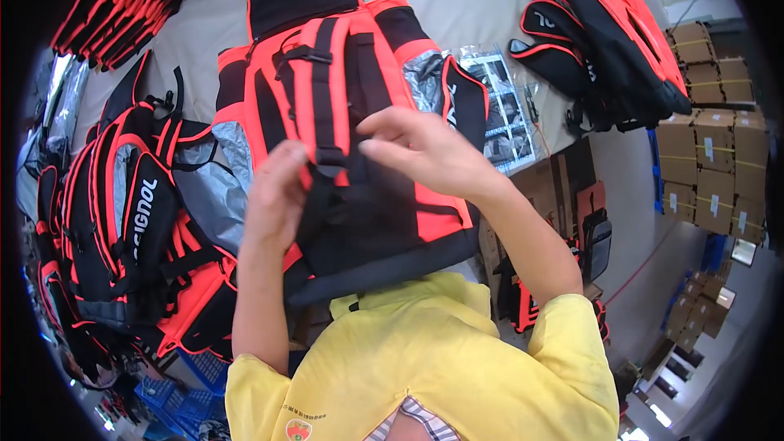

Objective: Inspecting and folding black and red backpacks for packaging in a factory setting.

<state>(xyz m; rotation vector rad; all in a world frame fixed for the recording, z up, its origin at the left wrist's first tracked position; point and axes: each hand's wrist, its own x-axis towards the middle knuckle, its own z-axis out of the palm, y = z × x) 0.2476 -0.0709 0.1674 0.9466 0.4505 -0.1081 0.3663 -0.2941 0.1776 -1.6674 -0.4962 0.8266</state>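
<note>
A large black and neon-red backpack [359, 229] lies before me on the table, its strap side up and its top flap spread away from me. Two shoulder straps [324, 82] with black webbing and a buckle run down its middle. My left hand [276, 192] is at the left side of the straps' lower end, fingers curled in; what they hold is hidden and blurred. Over the right part of the back panel hovers my right hand [429, 151], thumb and fingers apart, with nothing visible between them. Silver lining shows at the side pockets [425, 82].
More backpacks of the same colours stand at the left [139, 229] and far right [608, 41]. A stack of red-edged black pieces [118, 12] is at the far left. Clear plastic packaging [506, 114] lies right of the bag. Cartons [710, 147] and blue crates [175, 400] stand beyond the table.
</note>
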